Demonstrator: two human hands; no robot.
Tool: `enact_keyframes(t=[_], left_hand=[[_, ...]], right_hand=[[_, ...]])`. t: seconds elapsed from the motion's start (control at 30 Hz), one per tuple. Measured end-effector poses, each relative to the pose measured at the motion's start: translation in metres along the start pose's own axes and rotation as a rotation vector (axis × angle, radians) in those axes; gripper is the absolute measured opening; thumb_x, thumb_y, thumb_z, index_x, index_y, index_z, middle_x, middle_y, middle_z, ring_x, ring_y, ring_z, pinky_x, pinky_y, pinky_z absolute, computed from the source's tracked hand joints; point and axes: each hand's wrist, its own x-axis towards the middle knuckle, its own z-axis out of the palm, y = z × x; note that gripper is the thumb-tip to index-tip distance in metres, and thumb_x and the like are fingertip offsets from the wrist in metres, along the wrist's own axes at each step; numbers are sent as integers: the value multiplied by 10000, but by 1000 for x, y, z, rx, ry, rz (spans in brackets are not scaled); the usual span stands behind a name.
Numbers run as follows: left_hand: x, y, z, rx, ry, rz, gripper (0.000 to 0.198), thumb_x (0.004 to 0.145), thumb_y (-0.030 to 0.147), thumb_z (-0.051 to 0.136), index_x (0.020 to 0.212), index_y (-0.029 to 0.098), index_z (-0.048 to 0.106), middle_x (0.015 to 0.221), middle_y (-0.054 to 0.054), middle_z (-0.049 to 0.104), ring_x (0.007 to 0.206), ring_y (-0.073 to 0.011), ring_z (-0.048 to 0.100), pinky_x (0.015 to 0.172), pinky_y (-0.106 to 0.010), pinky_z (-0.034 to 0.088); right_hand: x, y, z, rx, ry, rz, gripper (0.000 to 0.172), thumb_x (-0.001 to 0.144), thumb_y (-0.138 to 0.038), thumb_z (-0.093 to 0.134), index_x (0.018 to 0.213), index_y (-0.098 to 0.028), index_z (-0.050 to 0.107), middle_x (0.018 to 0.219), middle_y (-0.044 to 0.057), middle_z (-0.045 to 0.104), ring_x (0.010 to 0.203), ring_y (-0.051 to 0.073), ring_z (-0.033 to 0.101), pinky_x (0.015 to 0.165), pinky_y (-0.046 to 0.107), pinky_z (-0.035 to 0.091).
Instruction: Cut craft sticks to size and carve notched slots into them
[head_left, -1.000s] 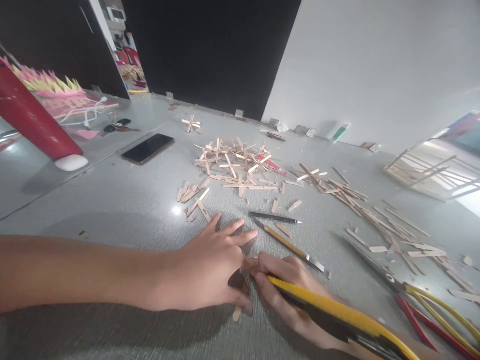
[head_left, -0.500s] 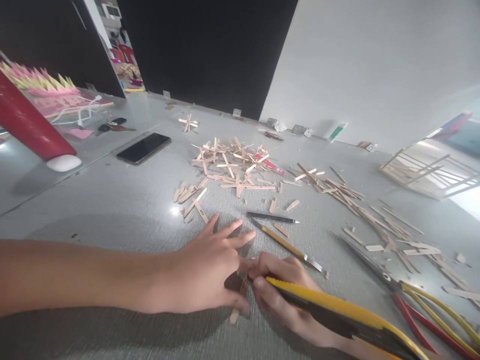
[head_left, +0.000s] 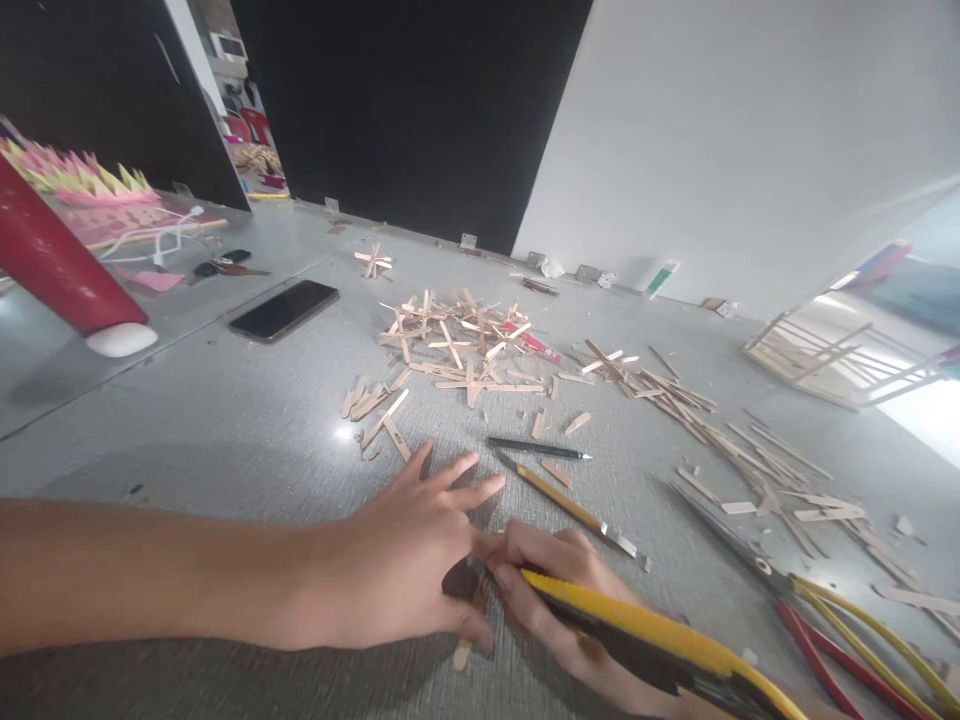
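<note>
My left hand (head_left: 409, 560) lies on the grey floor, three fingers spread forward, thumb and forefinger pressing a small wooden stick (head_left: 465, 645) down. My right hand (head_left: 555, 600) is closed round a yellow and black utility knife (head_left: 645, 640), its front end meeting the stick under my left fingertips. A pencil (head_left: 566, 505) and a black pen (head_left: 536, 448) lie just beyond my fingers.
A heap of wooden sticks (head_left: 465, 345) lies ahead, more sticks (head_left: 697, 410) trail to the right. Red and yellow-handled pliers (head_left: 817, 610) lie at right. A phone (head_left: 283, 309), a red tube (head_left: 56, 265) and a stick frame (head_left: 832, 355) stand farther off.
Both hands keep their hold on the stick and knife. The view has shifted slightly, so everything sits a little lower and to the left.
</note>
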Motion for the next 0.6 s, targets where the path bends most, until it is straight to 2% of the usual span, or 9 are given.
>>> enact_keyframes(t=[0.2, 0.33, 0.47, 0.6], left_hand=[[3, 4, -4, 1, -30, -45, 404, 793, 665, 793, 1014, 327, 802, 1653, -64, 382, 1523, -501, 250, 1152, -828, 121], [4, 7, -6, 18, -50, -54, 398, 817, 689, 756, 1007, 342, 803, 1659, -66, 367, 1535, -488, 221, 1137, -841, 120], [4, 6, -6, 21, -70, -61, 415, 820, 687, 754, 1037, 337, 801, 1660, -86, 358, 1545, -472, 198, 1148, -829, 107], [2, 5, -5, -13, -25, -32, 392, 811, 633, 799, 1011, 295, 806, 1663, -53, 365, 1546, -475, 200, 1204, -769, 64]], right_hand=[[3, 1, -3, -14, -67, -49, 267, 1057, -333, 404, 807, -239, 393, 620, -84, 356, 496, 84, 296, 484, 247, 267], [2, 2, -1, -11, -34, -56, 307, 1066, -362, 387, 784, -246, 354, 597, -89, 342, 481, 88, 289, 485, 261, 259], [0, 2, 2, -39, 23, -66, 350, 1077, -389, 375, 759, -241, 385, 603, -72, 400, 499, 97, 361, 547, 276, 323], [-1, 4, 1, 84, -42, 12, 370, 1083, -438, 383, 771, -244, 423, 507, -94, 420, 398, 89, 395, 526, 273, 371]])
